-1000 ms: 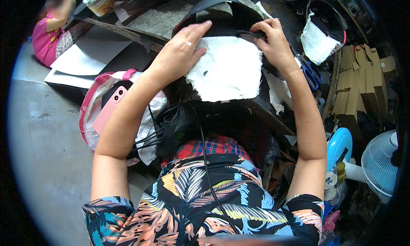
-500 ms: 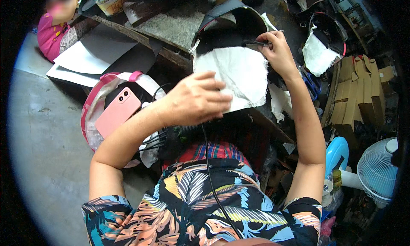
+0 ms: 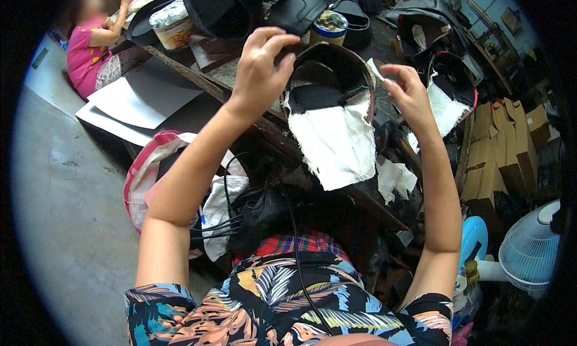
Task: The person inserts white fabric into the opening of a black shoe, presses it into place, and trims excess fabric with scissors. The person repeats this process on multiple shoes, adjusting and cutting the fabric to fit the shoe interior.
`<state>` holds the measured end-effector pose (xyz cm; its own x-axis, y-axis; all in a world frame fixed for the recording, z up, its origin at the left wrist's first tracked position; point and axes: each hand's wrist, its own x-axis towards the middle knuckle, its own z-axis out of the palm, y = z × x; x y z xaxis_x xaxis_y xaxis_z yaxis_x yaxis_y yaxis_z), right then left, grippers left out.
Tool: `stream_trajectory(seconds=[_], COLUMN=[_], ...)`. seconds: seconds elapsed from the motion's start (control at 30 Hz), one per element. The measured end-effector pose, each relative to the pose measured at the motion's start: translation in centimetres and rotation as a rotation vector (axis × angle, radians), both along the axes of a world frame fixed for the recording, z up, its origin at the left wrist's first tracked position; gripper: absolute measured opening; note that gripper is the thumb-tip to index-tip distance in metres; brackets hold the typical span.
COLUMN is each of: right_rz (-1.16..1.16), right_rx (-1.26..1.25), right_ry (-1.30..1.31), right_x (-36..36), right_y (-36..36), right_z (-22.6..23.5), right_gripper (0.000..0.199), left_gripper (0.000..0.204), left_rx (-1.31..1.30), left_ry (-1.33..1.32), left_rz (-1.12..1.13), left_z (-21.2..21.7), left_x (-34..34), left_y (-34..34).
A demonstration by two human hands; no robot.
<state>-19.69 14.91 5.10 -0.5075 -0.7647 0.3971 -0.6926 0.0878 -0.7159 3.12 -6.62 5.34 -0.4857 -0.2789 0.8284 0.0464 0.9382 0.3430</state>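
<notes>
A black arched piece (image 3: pixel 329 57), hollow inside, stands on the cluttered bench before me. Frayed white cloth (image 3: pixel 333 144) hangs from its near side, over the bench edge. My left hand (image 3: pixel 261 75) is raised at the piece's upper left, fingers curved and apart, with nothing seen in it. To the right, my right hand (image 3: pixel 410 96) hovers with bent, parted fingers and appears to hold nothing. Close to its fingertips a narrow white strip (image 3: pixel 375 69) sticks out; I cannot tell whether they touch.
A similar black piece with white cloth (image 3: pixel 445 108) lies at right. Behind stand a blue-rimmed tub (image 3: pixel 329 27) and a white-topped bucket (image 3: pixel 171 27). White sheets (image 3: pixel 135 99), a pink-edged bag (image 3: pixel 135 183), cardboard (image 3: pixel 499 147) and a fan (image 3: pixel 529 244) surround me. A person in pink (image 3: pixel 90 51) sits far left.
My left hand has left the white cloth and risen to the upper left. The right hand has come away from the piece's edge and the dark item there. The cloth now hangs lower.
</notes>
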Motion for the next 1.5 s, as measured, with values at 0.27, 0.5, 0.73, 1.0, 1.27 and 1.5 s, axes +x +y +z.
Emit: stream_trajectory(seconds=[0.27, 0.5, 0.73, 1.0, 1.27, 1.5], right_rz=[-0.030, 0.077, -0.083, -0.158, 0.224, -0.233], right_rx=[0.004, 0.006, 0.118, 0.183, -0.022, 0.286], right_ry=[0.026, -0.214, 0.082, 0.009, -0.425, 0.885], right_x=[-6.1, -7.3, -6.0, -5.9, -6.0, -6.1], right_y=[-11.0, -17.5, -12.6, -8.1, -6.5, -7.1], right_z=[-2.4, -4.7, -3.0, -4.0, -1.9, 1.0], right_gripper=[0.061, 0.076, 0.060, 0.053, 0.071, 0.047], left_gripper=[0.037, 0.052, 0.065, 0.042, 0.057, 0.062], left_rx=[-0.516, -0.489, -0.274, -0.136, 0.194, 0.249], left_ry=[-0.271, -0.588, -0.602, -0.410, -0.277, -0.414], left_rz=[0.251, 0.362, 0.111, 0.017, -0.032, -0.057], left_z=[2.3, 2.4, 2.5, 1.5, 1.2, 1.5], left_x=[-12.6, -14.4, -13.7, -15.9, -16.5, -16.2], left_y=[-3.3, -3.6, -2.1, 1.8, -1.5, -1.1])
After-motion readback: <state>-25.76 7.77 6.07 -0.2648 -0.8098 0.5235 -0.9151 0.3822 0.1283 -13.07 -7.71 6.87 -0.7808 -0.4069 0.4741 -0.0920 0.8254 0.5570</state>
